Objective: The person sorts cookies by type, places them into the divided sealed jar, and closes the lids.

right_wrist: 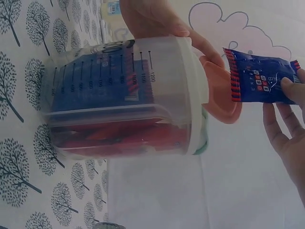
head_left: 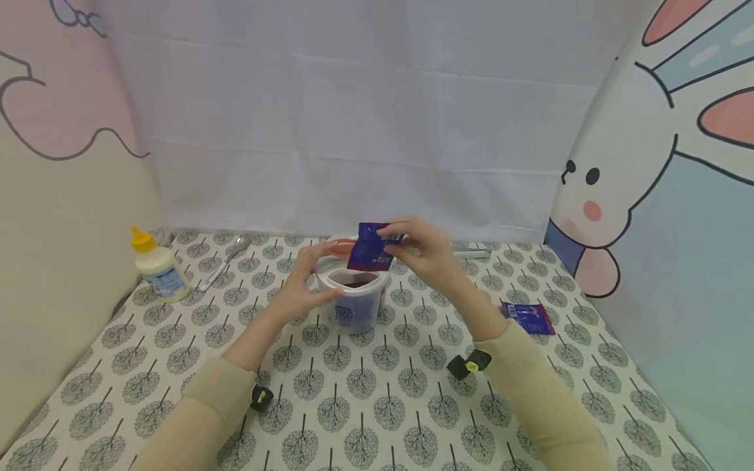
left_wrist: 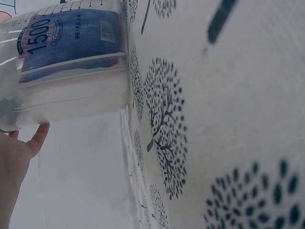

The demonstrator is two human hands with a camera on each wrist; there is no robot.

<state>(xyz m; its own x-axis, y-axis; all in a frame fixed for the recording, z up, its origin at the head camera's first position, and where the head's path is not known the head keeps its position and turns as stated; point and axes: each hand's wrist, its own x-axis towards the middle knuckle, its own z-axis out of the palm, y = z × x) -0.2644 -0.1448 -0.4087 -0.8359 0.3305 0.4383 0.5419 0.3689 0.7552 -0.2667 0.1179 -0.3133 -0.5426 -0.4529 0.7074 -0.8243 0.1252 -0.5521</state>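
- Pinched between the thumb and fingertips of the right hand (head_left: 425, 252), a blue packet (head_left: 370, 247) hangs upright just over the mouth of the clear measuring jug (head_left: 353, 297); in the right wrist view the packet (right_wrist: 261, 76) is held by its far end, the other fingers loosely spread.
- Left hand (head_left: 306, 278) wraps round the jug's side at 9 o'clock, thumb across the front wall and fingers curled toward the rim; the left wrist view shows only the heel of that hand (left_wrist: 16, 164) against the jug (left_wrist: 66, 62).
- Jug stands upright on the tree-patterned tablecloth (head_left: 377, 405), near the table's middle, with its salmon-coloured lid flap (right_wrist: 220, 95) hinged open toward 12 o'clock and dark packets lying inside.
- At 3 o'clock from the jug, well apart, a second blue packet (head_left: 528, 317) lies flat on the cloth.
- At 9 o'clock, well apart, stands a white bottle with a yellow cap (head_left: 156, 268); a metal spoon (head_left: 226, 260) lies between it and the jug, toward 10 o'clock.
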